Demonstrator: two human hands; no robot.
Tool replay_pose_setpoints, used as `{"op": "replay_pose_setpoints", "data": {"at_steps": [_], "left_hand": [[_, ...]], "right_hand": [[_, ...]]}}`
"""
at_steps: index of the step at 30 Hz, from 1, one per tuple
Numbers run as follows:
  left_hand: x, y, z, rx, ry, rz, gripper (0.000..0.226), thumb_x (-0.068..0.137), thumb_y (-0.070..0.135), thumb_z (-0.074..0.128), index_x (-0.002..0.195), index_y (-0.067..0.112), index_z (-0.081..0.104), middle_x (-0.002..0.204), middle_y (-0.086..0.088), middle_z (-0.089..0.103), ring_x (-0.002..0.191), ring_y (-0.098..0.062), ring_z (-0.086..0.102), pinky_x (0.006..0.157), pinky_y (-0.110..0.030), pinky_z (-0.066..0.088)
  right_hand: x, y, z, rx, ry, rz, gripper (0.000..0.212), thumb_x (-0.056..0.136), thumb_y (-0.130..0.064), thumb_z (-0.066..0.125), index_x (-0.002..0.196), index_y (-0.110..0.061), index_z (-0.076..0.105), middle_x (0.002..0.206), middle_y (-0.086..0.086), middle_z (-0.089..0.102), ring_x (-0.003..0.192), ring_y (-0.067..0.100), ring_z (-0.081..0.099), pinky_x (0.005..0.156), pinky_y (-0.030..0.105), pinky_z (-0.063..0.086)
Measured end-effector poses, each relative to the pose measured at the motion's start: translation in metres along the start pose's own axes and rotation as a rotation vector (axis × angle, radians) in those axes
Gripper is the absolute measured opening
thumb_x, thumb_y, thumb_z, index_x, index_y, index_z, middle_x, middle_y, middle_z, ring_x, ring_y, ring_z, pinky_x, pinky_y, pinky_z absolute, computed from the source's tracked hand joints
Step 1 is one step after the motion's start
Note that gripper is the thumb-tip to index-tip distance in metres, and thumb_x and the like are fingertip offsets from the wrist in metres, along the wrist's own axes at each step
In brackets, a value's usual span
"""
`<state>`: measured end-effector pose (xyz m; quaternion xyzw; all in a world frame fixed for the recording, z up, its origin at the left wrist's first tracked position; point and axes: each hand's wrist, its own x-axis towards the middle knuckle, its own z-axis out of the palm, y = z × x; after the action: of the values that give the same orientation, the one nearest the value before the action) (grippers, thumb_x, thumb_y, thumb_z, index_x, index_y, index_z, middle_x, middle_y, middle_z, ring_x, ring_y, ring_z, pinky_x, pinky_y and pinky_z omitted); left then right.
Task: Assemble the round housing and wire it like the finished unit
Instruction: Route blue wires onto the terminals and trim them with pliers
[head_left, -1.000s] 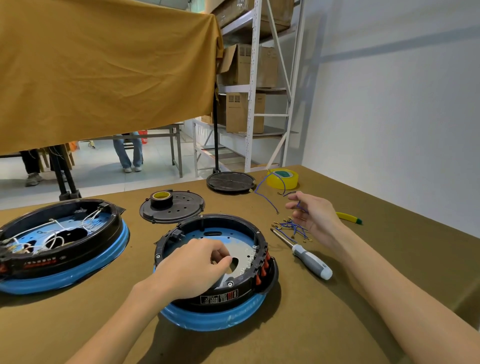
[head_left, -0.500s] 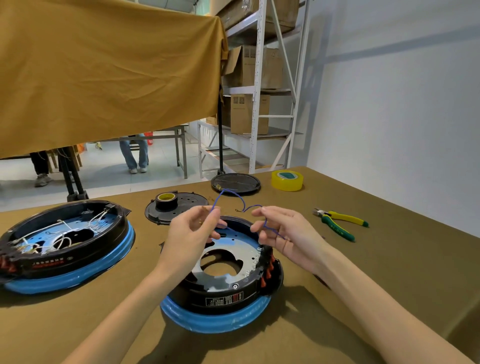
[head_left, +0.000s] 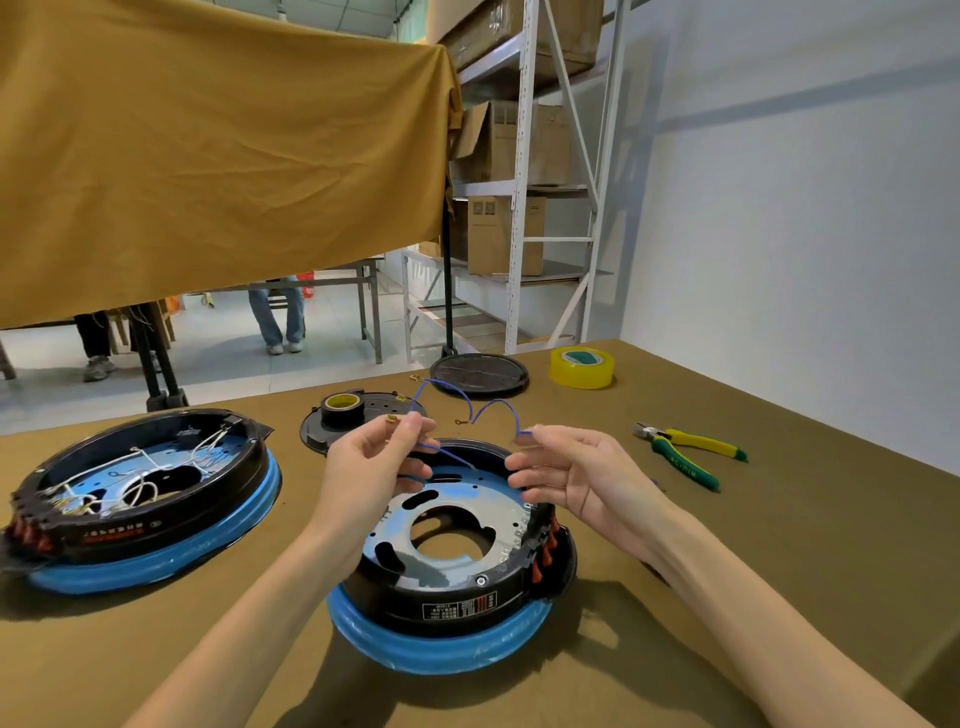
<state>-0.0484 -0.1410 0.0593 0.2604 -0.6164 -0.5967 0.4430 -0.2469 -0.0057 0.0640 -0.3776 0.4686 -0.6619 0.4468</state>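
Left hand: the left hand (head_left: 371, 467) is raised over the far left rim of the round housing, thumb and forefinger pinched on the blue wires
Right hand: the right hand (head_left: 576, 475) is raised over the far right rim, palm turned inward, fingertips closed on the other end of the wires
Blue wires: the blue wires (head_left: 470, 410) are held in the air between the two hands, arching up and away, with small brass terminals at the loose ends
Round housing: the round housing (head_left: 452, 587) is seen near centre on the table (head_left: 779, 571), black body on a blue ring, metal plate inside with a central opening, no wiring fitted
Finished unit: the finished unit (head_left: 140, 493) is placed at the left, well apart, white wires laid inside
Far items: a black cover (head_left: 317, 431) carrying a small tape roll (head_left: 342, 408), a black disc (head_left: 480, 371) and yellow tape (head_left: 582, 366) are noted
Right side: pliers (head_left: 685, 452) are lying flat
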Motion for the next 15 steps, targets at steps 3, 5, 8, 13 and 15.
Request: {"op": "replay_pose_setpoints", "data": {"at_steps": [3, 5, 8, 13, 15], "left_hand": [[-0.001, 0.000, 0.000, 0.156, -0.004, 0.121, 0.018, 0.101, 0.029, 0.062, 0.096, 0.021, 0.077, 0.087, 0.001, 0.077, 0.069, -0.010, 0.069, 0.061, -0.021, 0.058], [-0.002, 0.000, -0.001, 0.215, 0.036, 0.191, 0.014, 0.100, 0.027, 0.063, 0.096, 0.022, 0.076, 0.087, 0.004, 0.077, 0.072, -0.009, 0.070, 0.062, -0.021, 0.057], [-0.001, 0.002, -0.004, 0.298, 0.104, 0.253, 0.009, 0.099, 0.031, 0.065, 0.102, 0.027, 0.073, 0.090, 0.009, 0.075, 0.081, -0.005, 0.070, 0.069, -0.020, 0.054], [-0.002, 0.006, -0.005, 0.352, 0.275, 0.195, 0.041, 0.088, 0.036, 0.078, 0.120, 0.026, 0.054, 0.115, 0.010, 0.059, 0.102, -0.006, 0.061, 0.083, -0.025, 0.050], [-0.004, 0.008, -0.002, 0.366, 0.329, 0.167, 0.039, 0.087, 0.029, 0.080, 0.111, 0.025, 0.051, 0.109, 0.004, 0.057, 0.100, -0.013, 0.059, 0.081, -0.027, 0.049]], "right_hand": [[0.001, 0.000, 0.004, -0.074, 0.063, -0.028, 0.024, 0.099, -0.020, 0.064, 0.100, -0.001, 0.078, 0.096, 0.027, 0.074, 0.075, 0.024, 0.074, 0.064, 0.027, 0.060], [-0.001, 0.000, 0.006, -0.100, 0.049, -0.053, 0.019, 0.098, -0.016, 0.066, 0.100, -0.001, 0.078, 0.092, 0.024, 0.074, 0.073, 0.021, 0.073, 0.065, 0.024, 0.059], [-0.003, 0.000, 0.011, -0.112, 0.018, -0.093, 0.019, 0.097, -0.011, 0.066, 0.108, 0.001, 0.075, 0.098, 0.026, 0.075, 0.079, 0.024, 0.075, 0.069, 0.025, 0.059], [-0.003, 0.003, 0.022, -0.264, 0.101, -0.314, 0.014, 0.099, -0.003, 0.063, 0.109, -0.002, 0.072, 0.092, 0.020, 0.077, 0.082, 0.031, 0.077, 0.072, 0.031, 0.063], [-0.003, 0.007, 0.025, -0.330, 0.125, -0.388, 0.012, 0.099, 0.000, 0.063, 0.106, -0.002, 0.072, 0.090, 0.016, 0.077, 0.081, 0.031, 0.077, 0.072, 0.032, 0.063]]}}
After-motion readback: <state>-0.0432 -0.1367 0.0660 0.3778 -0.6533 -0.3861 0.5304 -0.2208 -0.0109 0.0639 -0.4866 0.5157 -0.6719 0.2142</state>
